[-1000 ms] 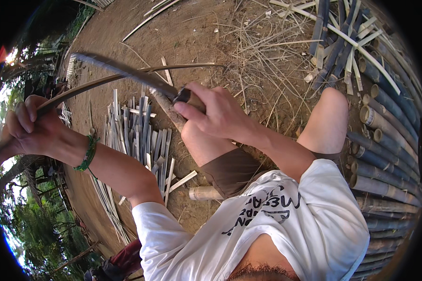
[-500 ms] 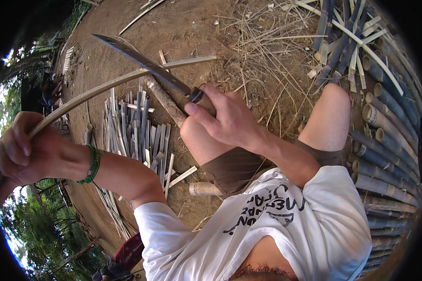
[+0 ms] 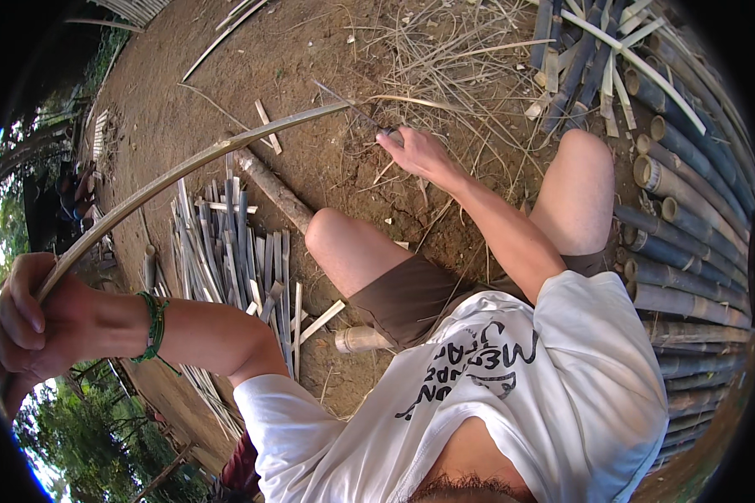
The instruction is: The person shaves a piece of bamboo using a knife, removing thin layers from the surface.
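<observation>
the left hand is wrapped tight round the near end of a long bamboo strip, fingers curled over it and thumb pressed on top, out at about eight o'clock in the head view. the right hand is closed round the handle of a long knife, up near twelve o'clock.

half a second ago the blade lay across the strip nearer the middle, angled toward ten o'clock. now the right arm has stretched out and the knife has travelled to the strip's far end, its thin blade pointing to eleven o'clock just where the strip's tip ends on the dirt. the left hand has dropped lower and further out, so the strip arcs in a longer bow from eight o'clock up to twelve. by my reading, the pass of the blade along the strip has run its full length.

below the strip, at nine to ten o'clock, lies a heap of split bamboo slats beside a rough stick; whole bamboo poles are stacked at three o'clock.
</observation>
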Action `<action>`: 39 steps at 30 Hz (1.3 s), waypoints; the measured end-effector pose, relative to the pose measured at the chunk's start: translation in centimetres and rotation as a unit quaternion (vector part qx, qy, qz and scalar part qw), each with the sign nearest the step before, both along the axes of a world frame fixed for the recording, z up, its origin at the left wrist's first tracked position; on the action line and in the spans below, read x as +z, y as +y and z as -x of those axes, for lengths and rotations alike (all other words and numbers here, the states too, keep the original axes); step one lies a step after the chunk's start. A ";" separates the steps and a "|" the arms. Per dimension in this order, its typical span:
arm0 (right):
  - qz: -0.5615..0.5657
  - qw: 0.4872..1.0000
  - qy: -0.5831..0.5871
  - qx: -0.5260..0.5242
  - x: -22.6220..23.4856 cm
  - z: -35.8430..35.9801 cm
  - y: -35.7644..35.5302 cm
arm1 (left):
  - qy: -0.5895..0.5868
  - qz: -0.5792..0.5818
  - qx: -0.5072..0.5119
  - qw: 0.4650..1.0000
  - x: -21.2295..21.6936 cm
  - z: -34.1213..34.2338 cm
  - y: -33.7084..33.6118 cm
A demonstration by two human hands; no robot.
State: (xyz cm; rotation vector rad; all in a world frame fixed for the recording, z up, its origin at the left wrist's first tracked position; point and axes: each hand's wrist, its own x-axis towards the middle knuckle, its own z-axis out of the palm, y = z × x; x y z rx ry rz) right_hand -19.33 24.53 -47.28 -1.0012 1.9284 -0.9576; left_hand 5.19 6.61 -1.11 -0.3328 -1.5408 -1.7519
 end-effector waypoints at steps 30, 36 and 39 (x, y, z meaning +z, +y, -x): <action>-0.075 0.841 -0.494 -0.206 -11.5 -2.6 5.0 | 0.092 0.020 0.714 0.694 -3.8 3.8 0.5; -0.023 0.733 -0.628 -0.262 -8.4 -4.8 5.0 | 0.107 0.011 0.689 0.717 -2.5 0.8 -1.0; -0.027 0.765 -0.595 -0.244 -7.8 -3.6 5.3 | 0.074 0.110 0.621 0.773 -2.0 2.0 1.5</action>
